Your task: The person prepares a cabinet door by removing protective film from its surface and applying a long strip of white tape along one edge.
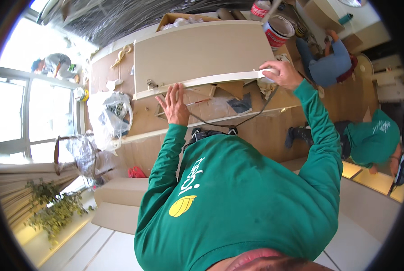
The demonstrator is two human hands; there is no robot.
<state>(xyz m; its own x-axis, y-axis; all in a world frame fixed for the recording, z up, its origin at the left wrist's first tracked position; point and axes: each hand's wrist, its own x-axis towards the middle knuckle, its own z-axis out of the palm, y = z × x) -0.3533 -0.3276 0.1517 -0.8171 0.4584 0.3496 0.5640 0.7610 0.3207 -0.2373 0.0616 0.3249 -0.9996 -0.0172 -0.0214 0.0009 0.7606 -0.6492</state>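
Two bare hands work one long pale flat board [202, 52] in the head view: the left hand [175, 105], its grip spread flat, presses on the white edge strip [211, 80] along the board's near edge, while the right hand [281, 73] pinches one white tape roll [269, 74] at the strip's end. Judged step: banding the edge; pressing further along seems called for. One open paint can [278, 30] stands beyond; two other people [330, 58] are nearby.

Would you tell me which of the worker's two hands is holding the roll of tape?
The right hand grips the white tape roll; the left hand lies flat and open.
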